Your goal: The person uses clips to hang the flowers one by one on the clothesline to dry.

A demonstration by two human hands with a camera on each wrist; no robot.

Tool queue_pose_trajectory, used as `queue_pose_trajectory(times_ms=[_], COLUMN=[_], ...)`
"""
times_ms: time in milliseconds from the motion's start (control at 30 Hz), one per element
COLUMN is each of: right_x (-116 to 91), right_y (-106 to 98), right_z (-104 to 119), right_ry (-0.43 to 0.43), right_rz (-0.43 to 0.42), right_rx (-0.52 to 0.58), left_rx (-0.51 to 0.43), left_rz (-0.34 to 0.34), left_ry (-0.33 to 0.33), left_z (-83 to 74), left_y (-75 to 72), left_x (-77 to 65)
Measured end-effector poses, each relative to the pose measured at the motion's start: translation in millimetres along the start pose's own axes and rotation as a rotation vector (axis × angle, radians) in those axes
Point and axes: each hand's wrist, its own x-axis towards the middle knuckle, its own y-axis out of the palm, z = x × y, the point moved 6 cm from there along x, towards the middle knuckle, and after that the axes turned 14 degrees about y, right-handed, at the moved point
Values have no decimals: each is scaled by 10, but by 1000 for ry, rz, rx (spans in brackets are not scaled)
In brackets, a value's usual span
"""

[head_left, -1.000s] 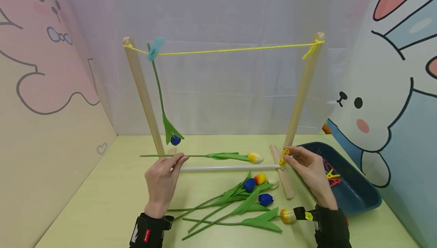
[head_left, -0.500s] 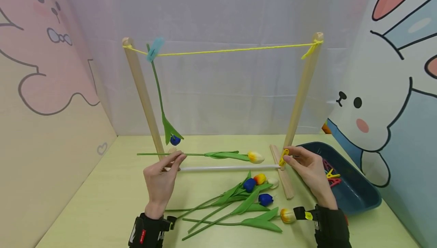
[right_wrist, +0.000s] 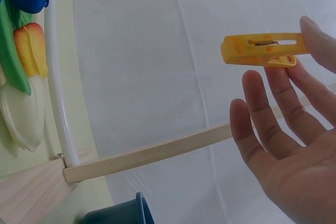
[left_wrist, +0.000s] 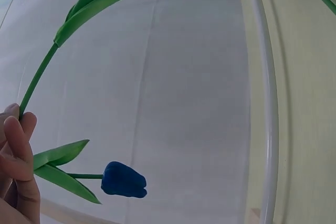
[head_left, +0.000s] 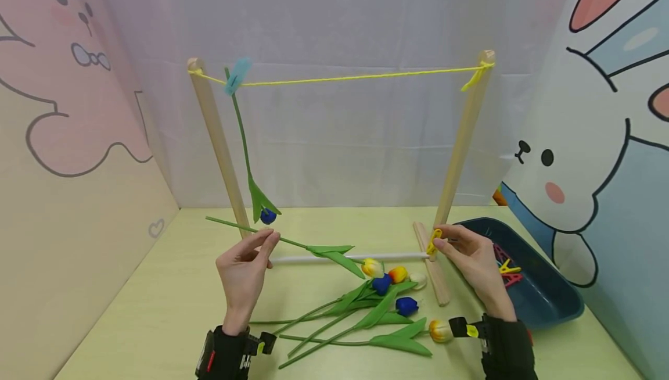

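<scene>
My left hand (head_left: 244, 278) pinches the green stem of a yellow and white artificial tulip (head_left: 334, 254); its bloom tilts down to the right. Between thumb and fingers of my right hand (head_left: 477, 261) is a yellow clothespin (right_wrist: 262, 50), seen up close in the right wrist view. A blue tulip (head_left: 268, 215) hangs bloom-down from the yellow string (head_left: 340, 78), held by a light blue clothespin (head_left: 238, 76) near the left post. In the left wrist view that blue bloom (left_wrist: 123, 180) shows just beyond my left fingers.
Several tulips (head_left: 360, 310) lie on the table in front of the frame's white bar (head_left: 345, 258). Two wooden posts (head_left: 465, 142) carry the string. At the right, a dark blue basin (head_left: 549, 287) contains several coloured clothespins (head_left: 509, 272).
The tulip in my left hand has turned from level to slanting, its bloom lower and its stem end higher. My left hand has shifted slightly left; the right hand is nearly still.
</scene>
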Motion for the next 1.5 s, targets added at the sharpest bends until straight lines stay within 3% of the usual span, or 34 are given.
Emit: queue_pose_trajectory(times_ms=[67, 200, 333, 600, 767, 900, 933, 1133, 1167, 1267, 1500], right_x=[-1, -2, -1, 18, 47, 103, 120, 266, 296, 384, 593], right_y=[1, 7, 15, 30, 39, 58, 68, 146, 164, 218, 329], right_z=[3, 5, 9, 71, 186, 329, 370, 738, 819, 1066, 1545], right_ry=[-1, -5, -19, -85, -137, -176, -186, -325, -357, -434, -453], right_rz=[-2, 0, 7, -33, -103, -136, -139, -110, -97, -69, -103], right_rx=[-1, 1, 13, 28, 2, -1, 9, 164, 189, 226, 227], left_rx=[-2, -13, -34, -13, -18, -83, -126, -87, -44, -45, 9], left_rz=[-5, -37, -90, -95, -83, -78, -81, -47, -32, -7, 67], left_ry=[-23, -67, -73, -8, 21, 40, 60, 40, 17, 26, 2], left_z=[-109, -669, -950, -1015, -1077, -1116, -936, -999, -1194, -1219, -1177], left_y=[21, 128, 182, 206, 230, 269, 255, 336, 379, 451, 574], left_x=[67, 368, 506, 577, 742, 900, 878, 1232, 1364, 1525, 1733])
